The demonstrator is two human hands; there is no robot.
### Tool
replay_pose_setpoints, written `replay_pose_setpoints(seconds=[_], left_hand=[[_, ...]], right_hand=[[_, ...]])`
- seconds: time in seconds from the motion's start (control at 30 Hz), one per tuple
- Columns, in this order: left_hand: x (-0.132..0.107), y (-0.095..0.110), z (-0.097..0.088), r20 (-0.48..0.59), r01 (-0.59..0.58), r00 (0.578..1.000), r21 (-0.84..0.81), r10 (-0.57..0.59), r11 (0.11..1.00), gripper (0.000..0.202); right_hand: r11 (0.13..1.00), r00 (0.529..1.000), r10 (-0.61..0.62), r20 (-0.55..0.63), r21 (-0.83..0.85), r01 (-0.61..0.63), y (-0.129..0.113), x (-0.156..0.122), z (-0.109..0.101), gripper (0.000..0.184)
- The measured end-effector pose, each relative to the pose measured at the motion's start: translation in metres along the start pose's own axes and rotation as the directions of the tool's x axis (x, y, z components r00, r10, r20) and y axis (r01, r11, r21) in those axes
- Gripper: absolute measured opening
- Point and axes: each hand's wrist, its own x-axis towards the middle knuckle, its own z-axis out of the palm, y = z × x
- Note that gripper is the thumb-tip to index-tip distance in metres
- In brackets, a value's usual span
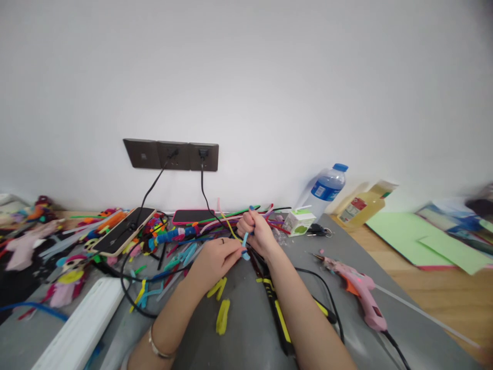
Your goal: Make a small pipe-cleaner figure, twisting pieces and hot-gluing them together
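Observation:
Between my two hands is a short light-blue pipe cleaner (245,239), bent near its lower end. My left hand (219,257) pinches that lower end between thumb and fingertips. Its upper part runs into my right hand (257,231), whose fingers are curled closed around it. Below my left hand, a folded yellow pipe cleaner (222,317) and a bent yellow piece (217,289) lie on the grey mat (200,339). A black-and-yellow tool (278,316) lies partly under my right forearm.
A pink glue gun (360,293) with a cord rests at the right. Behind stand a water bottle (328,191), a yellow drink bottle (364,205) and a small carton (299,222). At left are a phone (125,231), a white power strip (82,324), cables and colourful pipe cleaners.

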Motion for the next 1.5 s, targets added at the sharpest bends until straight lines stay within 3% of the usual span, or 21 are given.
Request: replay_pose_setpoints(seconds=[0.17,0.3,0.43,0.57,0.73,0.87,1.07,1.17,1.33,1.5], left_hand=[[0.002,0.004,-0.003,0.112,0.179,0.981,-0.215,-0.158,0.96,0.023],[0.003,0.004,-0.002,0.065,0.264,0.964,-0.327,-0.257,0.908,0.021],[0.003,-0.001,-0.005,0.002,0.291,0.95,-0.374,-0.313,0.881,0.026],[0.004,-0.001,-0.008,0.029,0.282,0.956,-0.368,-0.292,0.886,0.03],[0.005,0.004,0.0,0.132,0.25,0.967,-0.307,-0.219,0.918,0.028],[0.005,0.008,0.006,0.1,0.197,0.979,-0.254,-0.177,0.947,0.027],[0.003,0.014,0.007,0.045,0.133,0.991,-0.217,-0.126,0.967,0.029],[0.004,0.013,0.009,0.023,0.205,0.978,-0.307,-0.208,0.929,0.029],[0.006,0.004,0.006,-0.016,0.299,0.934,-0.511,-0.357,0.806,0.031],[0.007,-0.004,0.003,0.025,0.324,0.913,-0.652,-0.407,0.686,0.03]], right_hand=[[0.993,0.998,0.042,0.049,0.108,-0.047,-0.007,-0.005,0.002,0.045],[0.986,0.997,0.047,0.064,0.159,-0.057,-0.01,-0.008,0.002,0.028],[0.976,0.988,0.083,0.13,0.187,-0.106,-0.01,-0.01,0.001,0.034],[0.977,0.986,0.119,0.118,0.161,-0.137,-0.003,-0.007,-0.002,0.046],[0.983,0.983,0.178,-0.04,0.042,-0.176,0.003,0.001,-0.005,0.056],[0.984,0.979,0.174,-0.104,-0.017,-0.177,0.004,0.004,0.0,0.055],[0.992,0.99,0.115,-0.085,-0.037,-0.119,0.003,0.003,0.004,0.055],[0.994,0.994,0.105,-0.044,0.036,-0.103,-0.001,0.002,-0.001,0.054],[0.992,0.998,-0.016,-0.059,0.122,0.023,-0.012,-0.003,-0.005,0.045],[0.991,0.994,0.091,0.055,0.09,-0.095,-0.014,-0.008,0.001,0.036]])
